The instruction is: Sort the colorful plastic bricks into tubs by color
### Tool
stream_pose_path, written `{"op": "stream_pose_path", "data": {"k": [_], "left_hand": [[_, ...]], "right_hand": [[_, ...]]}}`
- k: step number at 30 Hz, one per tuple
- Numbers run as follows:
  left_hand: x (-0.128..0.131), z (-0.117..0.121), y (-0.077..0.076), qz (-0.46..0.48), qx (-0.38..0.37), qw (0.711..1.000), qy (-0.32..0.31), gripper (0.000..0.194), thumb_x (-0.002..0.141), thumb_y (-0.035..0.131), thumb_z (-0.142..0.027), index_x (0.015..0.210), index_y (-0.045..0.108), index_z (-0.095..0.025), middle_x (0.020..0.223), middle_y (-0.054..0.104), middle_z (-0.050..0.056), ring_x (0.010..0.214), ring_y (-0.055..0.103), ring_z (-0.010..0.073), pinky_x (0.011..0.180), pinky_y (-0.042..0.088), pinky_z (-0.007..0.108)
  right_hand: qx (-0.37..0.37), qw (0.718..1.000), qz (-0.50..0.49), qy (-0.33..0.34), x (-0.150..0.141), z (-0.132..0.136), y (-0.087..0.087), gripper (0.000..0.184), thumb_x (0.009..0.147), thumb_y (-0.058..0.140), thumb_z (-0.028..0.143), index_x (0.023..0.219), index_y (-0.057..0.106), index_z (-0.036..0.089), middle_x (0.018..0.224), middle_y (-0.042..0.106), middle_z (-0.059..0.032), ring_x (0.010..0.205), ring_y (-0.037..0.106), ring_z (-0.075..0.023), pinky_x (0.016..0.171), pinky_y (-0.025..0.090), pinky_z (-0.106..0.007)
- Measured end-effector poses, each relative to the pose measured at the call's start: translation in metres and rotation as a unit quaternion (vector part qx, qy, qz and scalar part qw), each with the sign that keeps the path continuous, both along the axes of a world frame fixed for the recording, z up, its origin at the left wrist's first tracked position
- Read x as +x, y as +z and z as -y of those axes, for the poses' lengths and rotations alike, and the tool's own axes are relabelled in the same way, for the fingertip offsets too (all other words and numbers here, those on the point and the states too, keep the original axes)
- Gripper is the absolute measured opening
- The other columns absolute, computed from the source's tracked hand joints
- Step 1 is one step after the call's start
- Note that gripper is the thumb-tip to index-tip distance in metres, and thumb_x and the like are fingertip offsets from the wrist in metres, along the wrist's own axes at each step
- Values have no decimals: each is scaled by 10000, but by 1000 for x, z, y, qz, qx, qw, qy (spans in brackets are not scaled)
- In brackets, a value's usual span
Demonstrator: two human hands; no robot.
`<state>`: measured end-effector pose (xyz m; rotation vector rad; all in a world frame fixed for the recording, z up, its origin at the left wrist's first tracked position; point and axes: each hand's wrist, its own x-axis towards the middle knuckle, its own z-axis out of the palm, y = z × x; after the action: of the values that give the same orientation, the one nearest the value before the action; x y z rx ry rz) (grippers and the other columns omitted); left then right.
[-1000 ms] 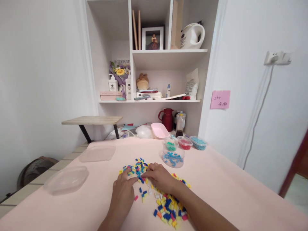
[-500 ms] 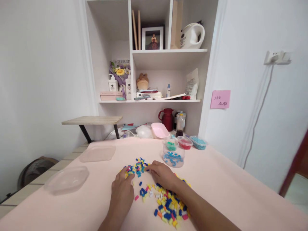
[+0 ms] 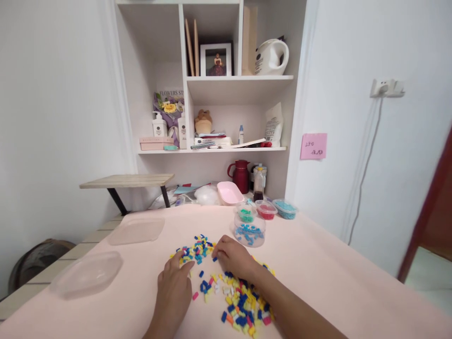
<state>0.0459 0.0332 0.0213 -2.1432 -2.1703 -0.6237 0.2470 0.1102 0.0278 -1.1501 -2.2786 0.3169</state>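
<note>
My left hand (image 3: 174, 288) is open, its thumb apart from its fingers. Its fingertips touch the near left edge of the far pile of small toy building blocks (image 3: 199, 245), mixed blue, yellow, white and pink. Across from it, my right hand (image 3: 233, 258) has its fingers bent down and drawn together, with a dark blue block (image 3: 214, 259) at the fingertips. Beneath my right wrist and forearm spreads a larger pile of blocks (image 3: 243, 301), mostly yellow and dark blue, partly hidden. A few loose blocks (image 3: 205, 286) lie between the hands.
Behind my right hand stand clear tubs of blue blocks (image 3: 250, 234), green blocks (image 3: 246, 215), red blocks (image 3: 266, 210) and light blue blocks (image 3: 285, 208). Two clear plastic pieces (image 3: 88, 273) lie at the left. A pink basin (image 3: 230, 193) and a red jug (image 3: 240, 176) stand at the back.
My right hand's fingers have bent in and drawn back from the far pile, with a blue block at their tips. My left hand stays by the pile. The view has shifted slightly.
</note>
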Motion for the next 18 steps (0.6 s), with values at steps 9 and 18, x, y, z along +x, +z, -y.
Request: {"op": "stream_pose_path", "data": {"k": [9,18], "left_hand": [[2,0,-1,-8,-6,1000,-9,595,759,417,0,1192,672,-317,1458,453,57,1343,380,240,1040,345,413],[3,0,-4,-19,-31,999,-28,685,722,424,17,1207,641,-415,1486,415,32,1377,324,237,1046,305,428]], "right_hand": [[-22,994,15,105,2,7,8,274,817,502,103,893,735,226,924,688,-32,945,611,-180,868,440,-263],[15,997,10,81,0,9,5,361,871,465,122,1123,684,259,984,652,-52,981,585,-189,878,429,-278]]}}
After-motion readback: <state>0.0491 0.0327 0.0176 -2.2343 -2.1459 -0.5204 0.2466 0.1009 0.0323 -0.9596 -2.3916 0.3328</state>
